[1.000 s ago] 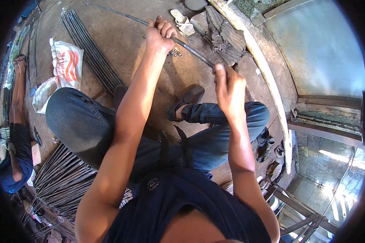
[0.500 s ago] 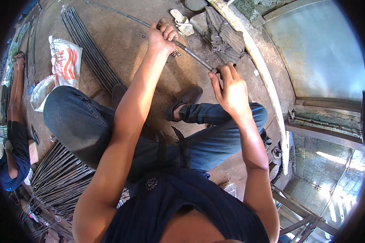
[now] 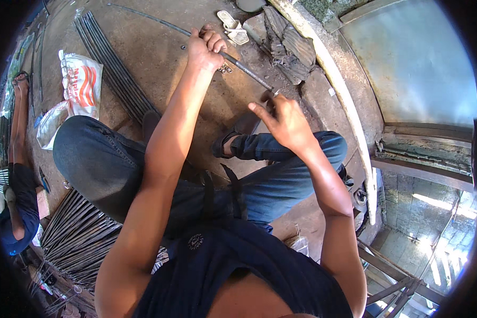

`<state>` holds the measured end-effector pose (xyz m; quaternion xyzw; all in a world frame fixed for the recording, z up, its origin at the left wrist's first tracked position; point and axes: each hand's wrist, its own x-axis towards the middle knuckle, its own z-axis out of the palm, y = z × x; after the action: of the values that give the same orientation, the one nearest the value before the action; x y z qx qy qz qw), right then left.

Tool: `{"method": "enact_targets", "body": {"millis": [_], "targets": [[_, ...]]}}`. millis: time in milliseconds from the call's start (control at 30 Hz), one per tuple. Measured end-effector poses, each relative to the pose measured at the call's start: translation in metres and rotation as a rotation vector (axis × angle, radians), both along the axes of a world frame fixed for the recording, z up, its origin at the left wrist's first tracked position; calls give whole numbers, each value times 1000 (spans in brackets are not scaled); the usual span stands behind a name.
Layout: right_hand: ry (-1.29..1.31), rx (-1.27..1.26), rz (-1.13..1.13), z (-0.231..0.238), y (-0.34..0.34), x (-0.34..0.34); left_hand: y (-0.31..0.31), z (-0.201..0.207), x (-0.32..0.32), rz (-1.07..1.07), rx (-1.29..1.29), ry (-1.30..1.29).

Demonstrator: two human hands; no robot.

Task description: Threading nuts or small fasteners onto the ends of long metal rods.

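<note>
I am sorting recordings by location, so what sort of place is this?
Probably a metalworking workshop: a row of metal rods, a heap of rods, and a threaded-looking rod in the left hand.

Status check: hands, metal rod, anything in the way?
Left hand closed around metal rod. Right hand at its near end, thumb spread, grip unclear. Rod slanted; no obstruction visible along it.

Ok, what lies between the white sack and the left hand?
The head view shows a bundle of dark rods on the floor there, and, nearer the left hand, a small dark ring.
</note>
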<state>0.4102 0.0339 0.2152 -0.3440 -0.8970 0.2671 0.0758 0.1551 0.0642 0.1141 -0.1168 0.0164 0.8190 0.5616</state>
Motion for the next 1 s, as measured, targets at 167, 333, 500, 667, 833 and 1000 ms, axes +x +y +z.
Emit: {"method": "enact_targets", "body": {"millis": [167,333,500,667,833,1000], "targets": [[179,344,-11,5,1,9,0,7,1,12,-21,-21],[126,605,203,14,11,7,-2,6,0,6,-112,44],[140,252,85,1,21,4,-3,3,2,23,-106,27],[154,-310,-143,6,11,4,0,-2,5,14,-159,42],[51,184,-42,3,11,0,1,-2,7,17,-219,54],[128,-262,-154,-1,16,7,3,0,10,17,-240,73]]}}
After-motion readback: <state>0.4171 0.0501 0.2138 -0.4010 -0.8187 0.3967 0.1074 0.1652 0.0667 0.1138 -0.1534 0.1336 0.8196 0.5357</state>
